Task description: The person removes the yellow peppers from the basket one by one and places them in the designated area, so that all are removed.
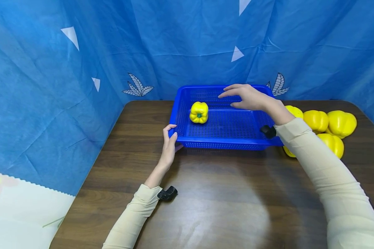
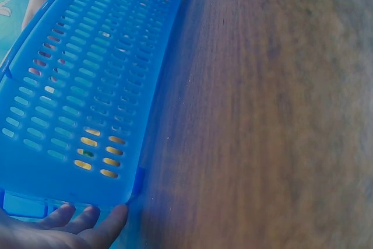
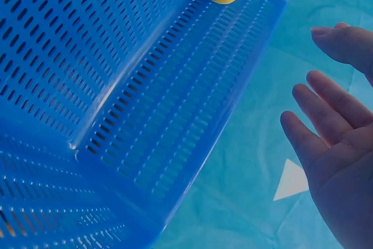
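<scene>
A blue perforated plastic basket (image 1: 221,144) stands at the back of the table. One yellow bell pepper (image 1: 199,112) with a green stem sits inside near its left wall, and shows yellow through the slots in the left wrist view. My left hand (image 1: 168,148) grips the basket's front left corner, thumb on top of the rim and other fingers at the outside. Above the basket's back right part hovers my right hand (image 1: 247,97), fingers spread and nothing held. The right wrist view shows this hand (image 3: 344,138) beside the basket wall (image 3: 175,97).
Several more yellow bell peppers (image 1: 341,123) lie grouped on the wooden table (image 1: 205,193), right of the basket and partly behind the right forearm. A blue curtain (image 1: 199,41) hangs directly behind the table. Black wrist cameras (image 1: 167,193) sit on both sleeves.
</scene>
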### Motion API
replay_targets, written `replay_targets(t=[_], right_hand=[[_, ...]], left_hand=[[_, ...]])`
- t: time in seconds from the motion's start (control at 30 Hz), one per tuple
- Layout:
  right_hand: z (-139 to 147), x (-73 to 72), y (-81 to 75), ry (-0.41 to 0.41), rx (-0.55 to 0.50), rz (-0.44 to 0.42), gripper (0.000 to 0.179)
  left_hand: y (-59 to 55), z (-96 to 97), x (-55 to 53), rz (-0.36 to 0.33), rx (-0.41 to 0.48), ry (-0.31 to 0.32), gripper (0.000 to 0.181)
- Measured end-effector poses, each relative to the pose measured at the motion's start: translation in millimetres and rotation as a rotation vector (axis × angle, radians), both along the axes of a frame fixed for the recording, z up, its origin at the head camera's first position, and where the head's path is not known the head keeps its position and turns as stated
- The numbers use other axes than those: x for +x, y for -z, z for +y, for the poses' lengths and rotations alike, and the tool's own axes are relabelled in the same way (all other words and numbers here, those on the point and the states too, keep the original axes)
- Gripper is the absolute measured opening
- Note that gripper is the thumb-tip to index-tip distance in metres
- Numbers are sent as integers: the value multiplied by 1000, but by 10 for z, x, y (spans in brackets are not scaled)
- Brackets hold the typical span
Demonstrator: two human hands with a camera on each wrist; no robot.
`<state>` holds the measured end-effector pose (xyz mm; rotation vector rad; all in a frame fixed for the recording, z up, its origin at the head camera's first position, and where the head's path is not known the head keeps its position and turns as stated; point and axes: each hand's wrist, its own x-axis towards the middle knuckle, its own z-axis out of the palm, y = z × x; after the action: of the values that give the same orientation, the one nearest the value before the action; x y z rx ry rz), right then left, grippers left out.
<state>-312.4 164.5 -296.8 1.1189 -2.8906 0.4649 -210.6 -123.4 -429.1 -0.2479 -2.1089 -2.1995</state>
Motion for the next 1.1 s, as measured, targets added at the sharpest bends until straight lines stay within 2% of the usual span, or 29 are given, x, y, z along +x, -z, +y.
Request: replay_targets(t=[0.23,0.67,0.87,1.1], right_hand=[[-87,-104,39,-14,-11,-19,44],[-248,-341,171,-28,13,-94,51],[-313,-379,224,-25,37,-109,52],[-471,-427,268,-64,36,-110,52]], left_hand=[[-2,4,-6,4,-37,9,39],[9,24,-7,4,-25,8,38],[22,33,-7,-16,-24,4,37],[28,-4,-19,5,-40,10,38]])
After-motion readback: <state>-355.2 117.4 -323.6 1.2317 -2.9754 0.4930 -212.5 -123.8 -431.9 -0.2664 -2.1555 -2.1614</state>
